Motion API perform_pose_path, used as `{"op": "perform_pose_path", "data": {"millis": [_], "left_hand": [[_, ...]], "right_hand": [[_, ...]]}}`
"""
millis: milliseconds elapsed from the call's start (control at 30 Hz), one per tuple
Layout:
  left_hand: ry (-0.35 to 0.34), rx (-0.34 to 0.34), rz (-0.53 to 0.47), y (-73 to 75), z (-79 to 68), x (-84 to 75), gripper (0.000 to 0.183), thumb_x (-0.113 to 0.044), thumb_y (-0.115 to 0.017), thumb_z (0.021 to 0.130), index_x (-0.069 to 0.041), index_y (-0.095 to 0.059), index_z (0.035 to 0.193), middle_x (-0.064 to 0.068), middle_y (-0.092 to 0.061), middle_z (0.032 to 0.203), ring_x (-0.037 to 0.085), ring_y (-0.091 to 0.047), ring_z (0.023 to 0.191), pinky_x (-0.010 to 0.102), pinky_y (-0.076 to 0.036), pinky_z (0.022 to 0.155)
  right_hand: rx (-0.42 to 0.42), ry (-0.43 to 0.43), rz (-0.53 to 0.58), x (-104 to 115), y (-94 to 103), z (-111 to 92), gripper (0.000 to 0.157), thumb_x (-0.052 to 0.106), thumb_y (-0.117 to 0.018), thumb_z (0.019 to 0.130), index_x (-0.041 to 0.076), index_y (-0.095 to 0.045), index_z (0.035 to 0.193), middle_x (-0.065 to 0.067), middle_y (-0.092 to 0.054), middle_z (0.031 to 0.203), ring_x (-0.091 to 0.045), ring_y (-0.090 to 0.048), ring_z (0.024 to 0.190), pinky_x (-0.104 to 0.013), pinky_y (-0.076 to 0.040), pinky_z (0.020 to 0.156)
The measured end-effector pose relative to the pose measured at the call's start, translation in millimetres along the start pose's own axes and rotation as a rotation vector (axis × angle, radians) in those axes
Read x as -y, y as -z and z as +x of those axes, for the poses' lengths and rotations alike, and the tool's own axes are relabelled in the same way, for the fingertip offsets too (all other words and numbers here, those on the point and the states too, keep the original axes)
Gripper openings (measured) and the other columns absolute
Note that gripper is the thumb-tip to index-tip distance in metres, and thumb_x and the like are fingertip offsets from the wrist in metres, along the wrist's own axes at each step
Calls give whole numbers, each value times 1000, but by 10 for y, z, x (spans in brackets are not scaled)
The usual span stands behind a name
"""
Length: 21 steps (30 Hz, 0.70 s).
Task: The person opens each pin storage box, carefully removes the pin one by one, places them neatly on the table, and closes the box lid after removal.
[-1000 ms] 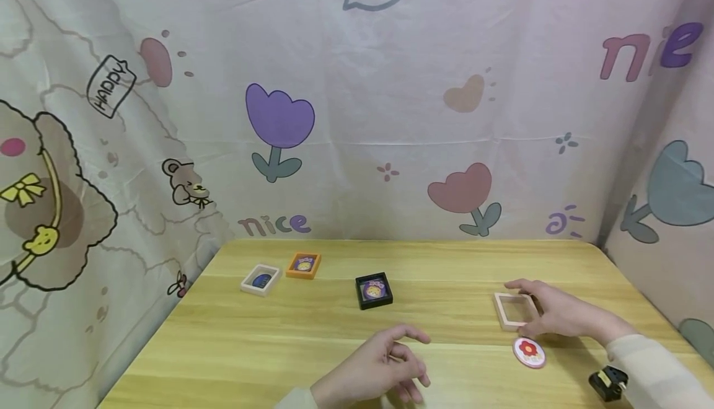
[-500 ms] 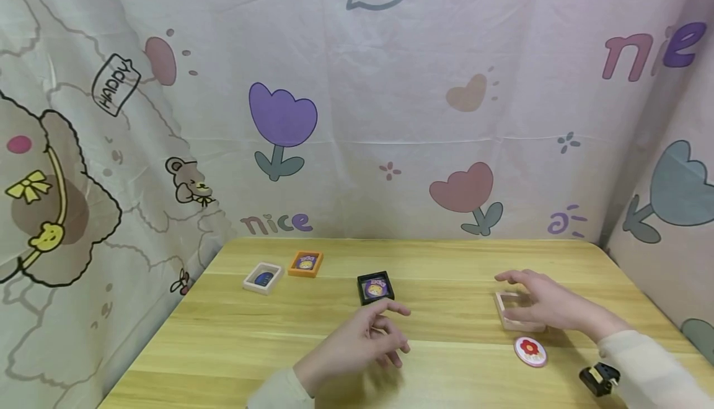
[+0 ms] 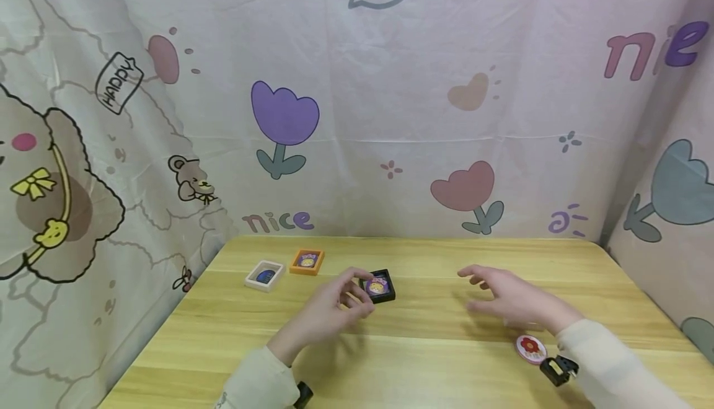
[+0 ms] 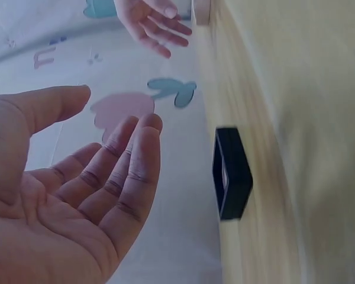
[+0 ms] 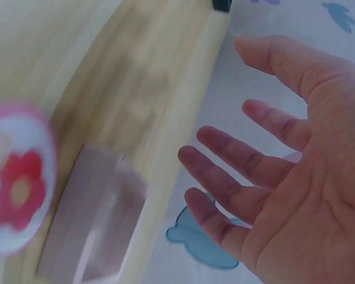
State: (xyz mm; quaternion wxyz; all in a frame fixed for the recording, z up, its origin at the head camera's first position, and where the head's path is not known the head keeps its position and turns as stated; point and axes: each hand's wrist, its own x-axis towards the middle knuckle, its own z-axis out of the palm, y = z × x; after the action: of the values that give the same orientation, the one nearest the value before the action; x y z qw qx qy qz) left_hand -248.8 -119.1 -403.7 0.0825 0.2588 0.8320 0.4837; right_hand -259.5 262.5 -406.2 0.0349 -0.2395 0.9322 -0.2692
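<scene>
My left hand hovers with relaxed fingers at the left side of a small black square frame. A round purple cartoon badge lies inside that frame. In the left wrist view a gap separates the fingers from the black frame. My right hand is raised above the table with its fingers spread and holds nothing. Below it is a pale pink square frame, mostly hidden by the hand in the head view. Beside this frame lies a round badge with a red flower.
At the back left of the wooden table are a white frame with a blue badge and an orange frame with a purple badge. A printed curtain stands behind. A small black device sits at my right wrist.
My right hand has let go of the pale pink frame and moved up and left from it. My left hand has moved left and forward, to the black frame.
</scene>
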Motion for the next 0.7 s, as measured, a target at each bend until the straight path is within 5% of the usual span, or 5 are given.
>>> {"op": "perform_pose_path", "data": {"millis": [267, 700], "left_hand": [[41, -48, 114, 116, 30, 109, 57, -21, -80, 98, -15, -54, 148, 4, -72, 111, 15, -72, 95, 31, -62, 81], [155, -68, 165, 203, 190, 370, 75, -22, -85, 94, -15, -46, 158, 15, -67, 128, 18, -72, 102, 38, -65, 84]], "right_hand": [[23, 67, -22, 192, -132, 172, 64, 28, -80, 95, 0, -56, 148, -21, -65, 145, -41, -67, 125, -63, -57, 105], [60, 58, -26, 419, -372, 530, 67, 26, -84, 92, 2, -56, 148, -23, -61, 146, -45, -62, 131, -62, -55, 110]]}}
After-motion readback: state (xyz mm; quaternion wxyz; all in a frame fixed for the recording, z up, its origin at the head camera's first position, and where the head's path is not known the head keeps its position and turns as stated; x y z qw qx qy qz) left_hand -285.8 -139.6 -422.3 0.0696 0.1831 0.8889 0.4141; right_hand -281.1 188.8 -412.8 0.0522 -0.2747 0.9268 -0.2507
